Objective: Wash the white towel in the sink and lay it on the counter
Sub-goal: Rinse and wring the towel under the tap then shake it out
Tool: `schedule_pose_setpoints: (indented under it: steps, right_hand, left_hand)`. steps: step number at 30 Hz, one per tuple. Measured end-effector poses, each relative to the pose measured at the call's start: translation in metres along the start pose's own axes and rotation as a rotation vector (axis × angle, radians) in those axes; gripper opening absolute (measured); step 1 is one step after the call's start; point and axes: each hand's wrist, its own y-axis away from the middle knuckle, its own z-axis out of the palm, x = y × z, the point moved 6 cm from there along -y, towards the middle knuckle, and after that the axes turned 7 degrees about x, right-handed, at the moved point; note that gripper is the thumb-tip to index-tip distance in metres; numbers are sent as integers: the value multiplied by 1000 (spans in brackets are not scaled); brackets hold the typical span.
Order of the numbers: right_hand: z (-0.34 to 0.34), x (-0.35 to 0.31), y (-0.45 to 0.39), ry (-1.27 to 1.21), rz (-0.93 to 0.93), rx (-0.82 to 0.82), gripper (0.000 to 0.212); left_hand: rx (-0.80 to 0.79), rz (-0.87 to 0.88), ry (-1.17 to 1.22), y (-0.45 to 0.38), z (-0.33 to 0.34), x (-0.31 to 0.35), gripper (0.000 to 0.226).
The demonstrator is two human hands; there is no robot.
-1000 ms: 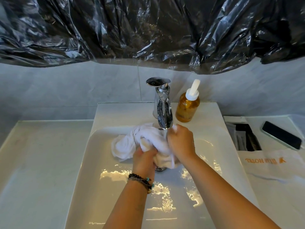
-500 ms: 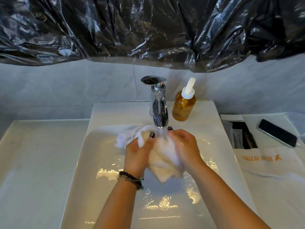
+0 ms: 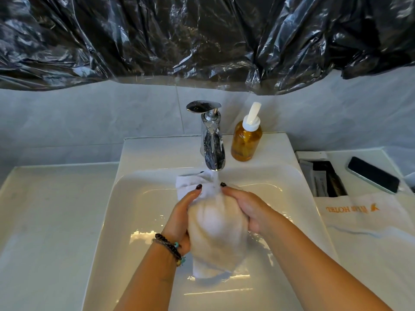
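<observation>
White towel (image 3: 215, 230) | under faucet (image 3: 213, 149) stream | left hand (image 3: 179, 223), right hand (image 3: 247, 209) fingers gripping it | over sink (image 3: 139, 221)

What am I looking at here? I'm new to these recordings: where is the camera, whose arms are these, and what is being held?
There is no machine: a person wears a camera on the head, looking down at their own arms. Both the left hand and the right hand grip a bunched white towel over the sink, under water running from the chrome faucet. An amber soap bottle stands beside the faucet. On the counter to the right lie a dark phone, a tray of sachets and a cloth printed with a hotel name. Black plastic sheeting hangs above.
</observation>
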Motion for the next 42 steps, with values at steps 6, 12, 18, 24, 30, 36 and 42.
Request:
schedule_pose_setpoints:
  steps: [6, 12, 18, 24, 30, 36, 42]
  right_hand:
    - [-10, -8, 10, 158, -337, 124, 48]
    - [-42, 4, 31, -113, -420, 563, 37]
    - [-33, 7, 18, -276, -274, 79, 31]
    - [-29, 0, 31, -323, -188, -258, 42]
    - [-29, -8, 7, 160, -209, -13, 45]
    - [-23, -26, 6, 109, -340, 76, 25]
    - [-25, -18, 7, -78, -407, 282, 18]
  left_hand:
    - [91, 71, -129, -11, -20, -2, 38]
    - [112, 309, 145, -10, -13, 7, 45]
    - [-90, 8, 478, -10, -12, -8, 44]
    - [-116, -97, -44, -7, 12, -10, 48]
    - [-82, 274, -67, -15, 15, 11, 31]
    - [-234, 175, 305, -15, 14, 16, 46]
    - [-62, 60, 200, -21, 16, 9, 56]
